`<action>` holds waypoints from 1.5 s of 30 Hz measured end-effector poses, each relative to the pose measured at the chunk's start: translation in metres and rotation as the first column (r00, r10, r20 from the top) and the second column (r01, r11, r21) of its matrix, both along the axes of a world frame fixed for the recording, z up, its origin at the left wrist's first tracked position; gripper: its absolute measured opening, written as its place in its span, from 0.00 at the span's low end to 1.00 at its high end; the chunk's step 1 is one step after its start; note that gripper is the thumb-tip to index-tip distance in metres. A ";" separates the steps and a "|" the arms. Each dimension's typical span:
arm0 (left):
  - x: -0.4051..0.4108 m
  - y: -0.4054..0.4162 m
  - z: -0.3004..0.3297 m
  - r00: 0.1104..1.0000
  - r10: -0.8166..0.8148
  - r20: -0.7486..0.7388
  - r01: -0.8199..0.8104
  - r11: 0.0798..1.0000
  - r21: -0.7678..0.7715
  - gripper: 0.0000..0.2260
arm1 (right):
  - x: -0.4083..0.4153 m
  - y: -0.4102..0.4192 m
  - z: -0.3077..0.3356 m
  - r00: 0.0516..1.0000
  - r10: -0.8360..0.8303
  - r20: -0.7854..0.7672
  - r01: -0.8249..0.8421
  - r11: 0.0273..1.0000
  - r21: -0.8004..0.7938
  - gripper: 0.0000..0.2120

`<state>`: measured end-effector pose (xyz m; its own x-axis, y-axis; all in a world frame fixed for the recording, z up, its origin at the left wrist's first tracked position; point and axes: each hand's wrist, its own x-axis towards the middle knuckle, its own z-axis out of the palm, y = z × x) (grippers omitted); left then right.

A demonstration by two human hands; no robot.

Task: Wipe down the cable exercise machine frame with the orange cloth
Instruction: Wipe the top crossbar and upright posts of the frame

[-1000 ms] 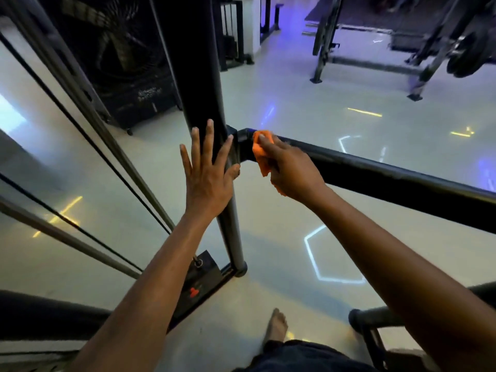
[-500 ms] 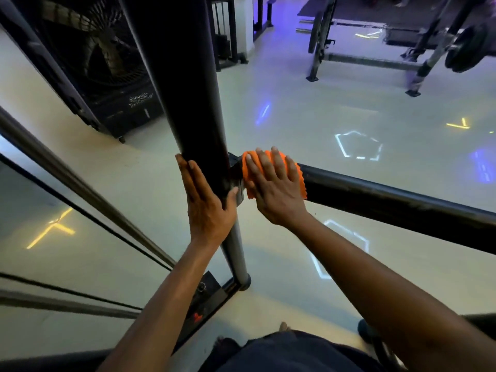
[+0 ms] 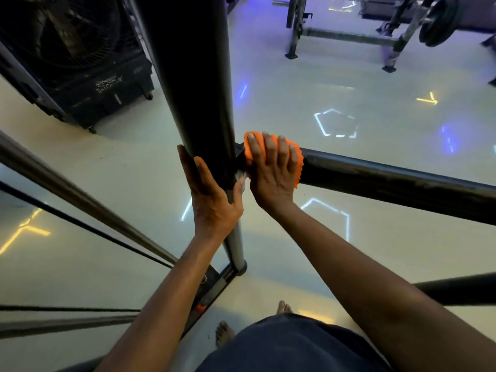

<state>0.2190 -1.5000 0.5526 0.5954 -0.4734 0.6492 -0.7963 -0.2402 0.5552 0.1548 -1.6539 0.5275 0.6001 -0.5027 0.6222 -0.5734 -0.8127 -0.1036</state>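
Observation:
A thick black upright post of the cable machine runs down the middle of the view. A black horizontal bar leaves it to the right. My left hand grips the post just below the joint, thumb on its right side. The orange cloth is draped over the bar right at the joint. My right hand presses the cloth onto the bar with its fingers spread flat over the top. Most of the cloth is hidden under that hand.
Steel guide rods and a thin black cable slant down on the left. A large black fan unit stands behind them. A weight rack is at the far right. My bare feet stand on the glossy floor.
My left hand went from resting flat against the post to gripping it. My right hand spread the bunched cloth flat over the bar at the joint. My head came closer.

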 end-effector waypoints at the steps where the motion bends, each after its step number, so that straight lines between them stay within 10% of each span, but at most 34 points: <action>1: 0.000 0.000 0.001 1.000 -0.002 -0.002 0.002 1.000 0.000 0.56 | 0.007 0.004 0.001 0.999 -0.003 0.035 0.002 1.000 0.019 0.28; 8: 0.001 -0.001 0.002 1.000 0.006 0.000 -0.006 1.000 -0.005 0.56 | -0.025 -0.023 -0.010 0.997 0.070 -0.044 -0.077 0.980 -0.183 0.27; 45: -0.006 -0.005 -0.001 0.991 0.050 -0.123 -0.051 0.999 -0.006 0.55 | -0.045 -0.026 -0.009 0.999 0.007 0.032 -0.004 0.997 -0.083 0.28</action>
